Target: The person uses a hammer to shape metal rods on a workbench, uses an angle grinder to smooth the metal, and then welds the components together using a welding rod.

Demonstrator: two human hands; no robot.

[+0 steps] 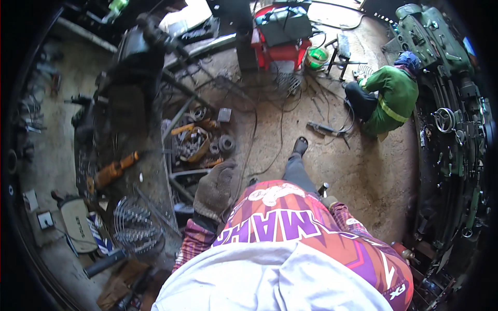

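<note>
My left hand, in a thick grey-brown work glove, hangs at my left side beside a metal frame. Its fingers blend together in the glove, so whether it grips anything cannot be made out. My right hand shows only in small part past my patterned shirt, at my right hip. From it sticks up a short dark piece with a shiny end, its kind unclear. Left of my legs, a tray-like heap of metal parts sits in the frame, with metal rings at its edge.
A person in green crouches ahead right, by a tool with a cable on the floor. A big green lathe lines the right side. Cables cross the floor. A red chair stands ahead; coiled metal lies left.
</note>
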